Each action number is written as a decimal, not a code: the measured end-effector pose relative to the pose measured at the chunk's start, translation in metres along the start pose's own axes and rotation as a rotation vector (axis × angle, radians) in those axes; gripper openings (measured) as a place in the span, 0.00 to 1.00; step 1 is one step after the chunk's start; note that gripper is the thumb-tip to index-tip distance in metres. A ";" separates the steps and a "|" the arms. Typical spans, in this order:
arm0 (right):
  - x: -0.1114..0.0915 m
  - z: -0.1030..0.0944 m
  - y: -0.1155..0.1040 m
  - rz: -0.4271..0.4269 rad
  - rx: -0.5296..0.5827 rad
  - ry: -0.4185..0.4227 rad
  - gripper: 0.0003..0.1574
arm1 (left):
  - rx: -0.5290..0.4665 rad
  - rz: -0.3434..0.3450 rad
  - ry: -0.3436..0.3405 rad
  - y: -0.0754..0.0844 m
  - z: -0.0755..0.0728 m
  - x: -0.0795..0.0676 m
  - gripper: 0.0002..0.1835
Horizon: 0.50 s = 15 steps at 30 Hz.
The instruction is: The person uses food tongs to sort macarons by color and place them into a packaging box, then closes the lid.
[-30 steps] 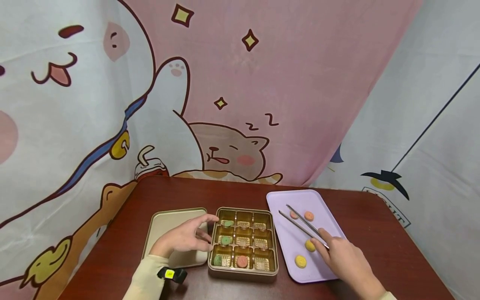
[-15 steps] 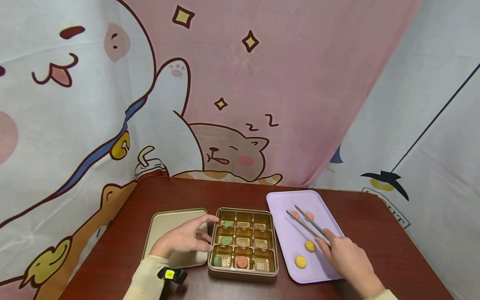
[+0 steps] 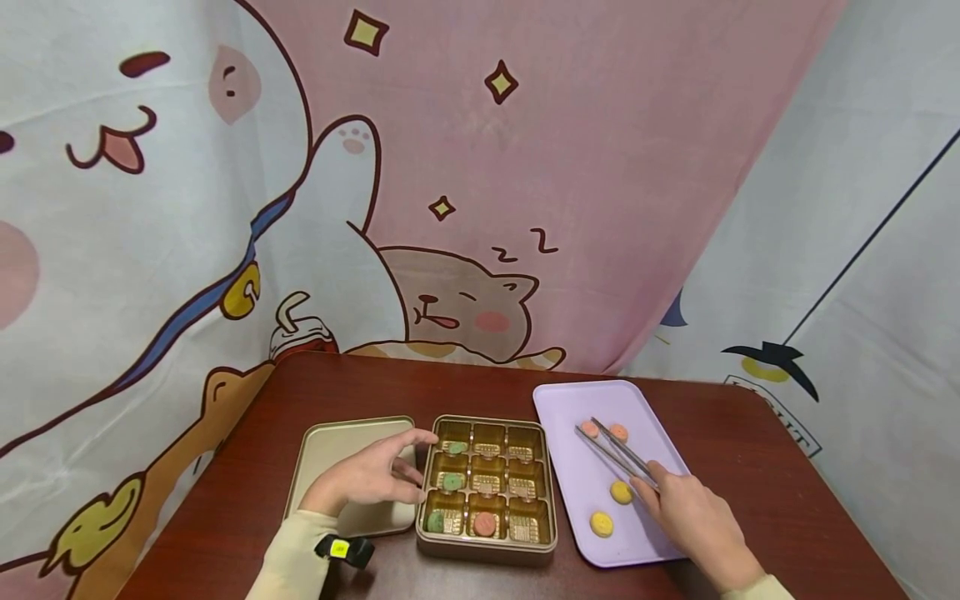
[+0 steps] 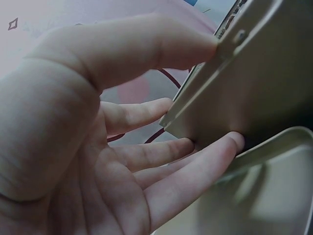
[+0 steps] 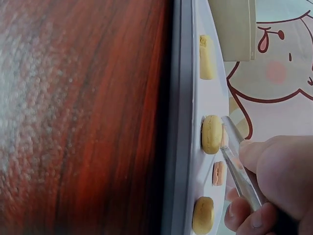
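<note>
My right hand (image 3: 697, 521) holds metal tweezers (image 3: 628, 459), fingers bent round their arms. The parted tips reach over the lilac tray (image 3: 558, 400), right at a pink macaron (image 3: 589, 428). Another pink macaron (image 3: 618, 432) lies just right of it. Nearer are yellow macarons (image 3: 602, 523); a further yellow one (image 5: 203, 215) shows in the right wrist view. My left hand (image 3: 367, 475) rests against the left side of a gold tin (image 3: 487, 550), thumb and fingers spread and touching its wall (image 4: 274, 83). The tin's left column holds green macarons (image 3: 452, 481); a pink macaron (image 3: 485, 524) lies front middle.
The tin's flat lid (image 3: 330, 442) lies on the dark red table (image 3: 465, 379), under my left hand. A black strap (image 3: 345, 550) circles the left wrist. A cartoon cloth (image 3: 600, 167) hangs behind the table.
The tweezers have shifted right with my right hand, and their tips have come to the left pink macaron on the tray. The left hand has stayed on the tin.
</note>
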State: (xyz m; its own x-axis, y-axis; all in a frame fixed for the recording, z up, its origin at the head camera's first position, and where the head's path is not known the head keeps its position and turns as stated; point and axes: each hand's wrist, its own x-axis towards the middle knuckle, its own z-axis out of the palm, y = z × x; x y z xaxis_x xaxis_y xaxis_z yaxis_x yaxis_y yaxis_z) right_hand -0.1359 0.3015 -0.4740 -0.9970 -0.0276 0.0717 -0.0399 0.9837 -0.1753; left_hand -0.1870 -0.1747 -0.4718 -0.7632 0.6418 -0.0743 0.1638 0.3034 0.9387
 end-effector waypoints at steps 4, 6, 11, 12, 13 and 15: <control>0.000 0.001 0.000 0.004 -0.008 -0.009 0.19 | 0.000 0.002 -0.002 -0.001 0.000 0.000 0.42; 0.000 0.000 0.001 0.004 -0.015 -0.012 0.18 | -0.002 0.001 -0.002 -0.001 0.000 0.000 0.42; 0.000 -0.001 0.000 0.003 -0.027 -0.016 0.16 | 0.002 -0.002 0.003 -0.001 -0.001 0.001 0.42; 0.001 -0.001 0.000 0.004 -0.027 -0.016 0.16 | 0.002 -0.002 0.003 -0.001 -0.001 0.001 0.42; 0.001 -0.001 0.000 0.005 -0.026 -0.018 0.17 | 0.000 -0.002 0.003 -0.001 -0.001 0.001 0.42; 0.001 -0.001 -0.001 0.009 -0.024 -0.021 0.17 | -0.004 -0.002 0.002 -0.001 -0.001 0.001 0.42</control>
State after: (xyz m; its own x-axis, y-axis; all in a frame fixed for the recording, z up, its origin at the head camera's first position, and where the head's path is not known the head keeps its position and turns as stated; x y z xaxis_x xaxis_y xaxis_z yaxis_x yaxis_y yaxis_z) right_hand -0.1367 0.3012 -0.4729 -0.9985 -0.0225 0.0499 -0.0299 0.9879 -0.1519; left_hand -0.1882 -0.1750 -0.4729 -0.7647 0.6400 -0.0755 0.1598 0.3018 0.9399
